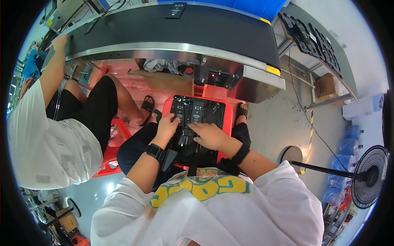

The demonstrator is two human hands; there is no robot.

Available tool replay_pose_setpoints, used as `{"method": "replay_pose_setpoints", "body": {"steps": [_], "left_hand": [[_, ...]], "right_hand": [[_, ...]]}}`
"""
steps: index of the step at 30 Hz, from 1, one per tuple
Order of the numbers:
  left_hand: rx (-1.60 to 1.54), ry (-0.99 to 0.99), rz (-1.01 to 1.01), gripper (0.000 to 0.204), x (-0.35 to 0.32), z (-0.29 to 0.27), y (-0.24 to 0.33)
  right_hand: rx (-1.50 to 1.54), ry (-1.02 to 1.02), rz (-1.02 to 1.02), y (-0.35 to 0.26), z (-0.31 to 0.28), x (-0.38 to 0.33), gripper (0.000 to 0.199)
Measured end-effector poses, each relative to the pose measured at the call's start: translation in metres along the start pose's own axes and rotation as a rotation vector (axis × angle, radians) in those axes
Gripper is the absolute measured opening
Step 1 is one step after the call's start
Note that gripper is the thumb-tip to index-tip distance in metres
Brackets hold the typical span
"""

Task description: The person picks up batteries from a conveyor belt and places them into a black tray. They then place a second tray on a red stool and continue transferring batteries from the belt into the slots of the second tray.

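Two hands on glossy black moulded tray [197, 119] | left hand [167, 125] fingertips pressing flat | right hand [210, 135] spread, ungripped

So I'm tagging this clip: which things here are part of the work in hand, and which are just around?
In hand:
left hand
right hand
black tray holding black parts
red stool under it

Just around:
conveyor belt
cardboard box
standing fan
water bottles
neighbouring person
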State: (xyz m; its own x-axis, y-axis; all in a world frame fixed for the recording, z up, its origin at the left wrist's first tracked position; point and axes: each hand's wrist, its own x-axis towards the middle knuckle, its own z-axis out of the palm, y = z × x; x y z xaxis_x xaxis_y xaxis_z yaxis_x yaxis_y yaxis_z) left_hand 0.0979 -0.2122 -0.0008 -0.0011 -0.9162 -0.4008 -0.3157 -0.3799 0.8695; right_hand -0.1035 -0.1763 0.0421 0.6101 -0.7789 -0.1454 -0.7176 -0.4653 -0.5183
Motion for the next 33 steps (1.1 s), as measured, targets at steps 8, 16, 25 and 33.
{"method": "replay_pose_setpoints", "body": {"steps": [8,16,25,33], "left_hand": [[0.858,0.071,0.506,0.044,-0.019,0.008,0.007],[0.947,-0.176,0.839,0.059,-0.001,0.029,0.011],[0.913,-0.342,0.862,0.058,-0.012,0.026,0.009],[1.102,-0.114,0.754,0.055,-0.007,0.034,-0.009]], "right_hand": [[0.428,0.012,0.126,-0.023,-0.175,-0.033,0.036],[0.563,0.79,0.073,-0.016,-0.245,0.018,0.029],[-0.393,0.632,0.641,0.065,-0.278,0.117,0.064],[0.21,0.502,0.665,0.106,-0.313,0.093,0.042]]}}
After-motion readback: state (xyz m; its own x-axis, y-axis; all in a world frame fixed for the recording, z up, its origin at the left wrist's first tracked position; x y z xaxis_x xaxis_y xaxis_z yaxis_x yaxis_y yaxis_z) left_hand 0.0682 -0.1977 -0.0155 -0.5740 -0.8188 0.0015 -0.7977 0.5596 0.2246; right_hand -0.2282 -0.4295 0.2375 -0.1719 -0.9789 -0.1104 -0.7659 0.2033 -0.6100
